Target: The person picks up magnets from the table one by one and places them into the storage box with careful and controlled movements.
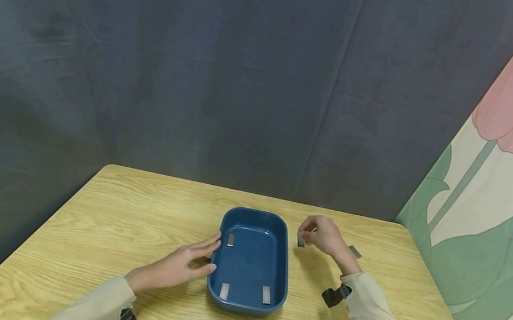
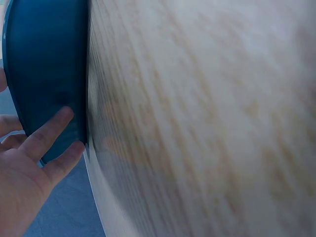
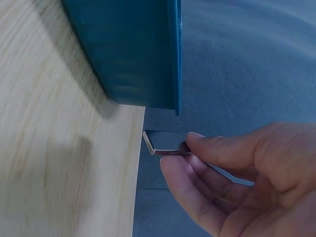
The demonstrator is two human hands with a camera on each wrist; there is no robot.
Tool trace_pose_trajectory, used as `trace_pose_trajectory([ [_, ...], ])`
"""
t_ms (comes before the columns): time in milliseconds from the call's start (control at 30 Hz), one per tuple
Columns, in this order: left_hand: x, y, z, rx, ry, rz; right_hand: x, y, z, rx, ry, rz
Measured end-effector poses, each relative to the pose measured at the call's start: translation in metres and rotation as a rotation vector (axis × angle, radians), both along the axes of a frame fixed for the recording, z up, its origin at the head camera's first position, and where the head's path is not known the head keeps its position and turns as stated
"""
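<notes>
A blue rounded rectangular tub (image 1: 248,267) stands on the wooden table. My left hand (image 1: 178,266) rests against its left side with fingers spread and fairly straight; in the left wrist view, fingertips (image 2: 65,114) touch the tub's outer wall. Just off the tub's far right side, my right hand (image 1: 323,234) pinches a small shiny rectangular metal block (image 3: 165,140) between thumb and fingers, raised above the table. Three similar blocks lie inside the tub: one at the far left (image 1: 231,239), one at the near left (image 1: 225,291) and one at the near right (image 1: 266,294).
Another small grey block (image 1: 355,252) lies on the table (image 1: 123,216) to the right, behind my right wrist. A dark curtain (image 1: 230,75) hangs along the table's far edge. A wall with painted tulips (image 1: 502,255) borders the right side.
</notes>
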State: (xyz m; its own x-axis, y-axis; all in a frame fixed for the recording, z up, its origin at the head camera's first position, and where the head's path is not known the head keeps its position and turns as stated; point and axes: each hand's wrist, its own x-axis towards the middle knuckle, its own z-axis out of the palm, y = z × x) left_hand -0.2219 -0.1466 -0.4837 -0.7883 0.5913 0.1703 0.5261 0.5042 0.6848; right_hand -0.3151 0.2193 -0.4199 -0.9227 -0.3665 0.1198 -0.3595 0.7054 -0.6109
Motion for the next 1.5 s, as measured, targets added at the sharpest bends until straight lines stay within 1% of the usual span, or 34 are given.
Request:
trace_pose_trajectory([
  [300, 0.000, -0.002, -0.001, 0.005, -0.019, -0.010, 0.002, -0.004, 0.005, -0.006, 0.007, 0.006],
  [533, -0.001, -0.002, 0.000, 0.012, -0.012, -0.018, 0.003, -0.007, 0.008, -0.017, 0.016, 0.012],
  [700, 0.000, -0.002, 0.000, 0.011, -0.037, -0.012, 0.004, -0.010, 0.013, -0.036, 0.009, 0.009],
  [1033, 0.000, 0.000, 0.000, 0.011, -0.022, -0.012, 0.005, -0.015, 0.020, -0.075, -0.008, 0.006],
  [1300, -0.001, 0.000, 0.000, 0.015, -0.031, -0.013, 0.006, -0.018, 0.024, -0.107, 0.017, 0.045],
  [1500, 0.000, 0.001, 0.000, 0.017, -0.028, -0.017, 0.010, -0.024, 0.030, -0.096, 0.011, 0.039],
])
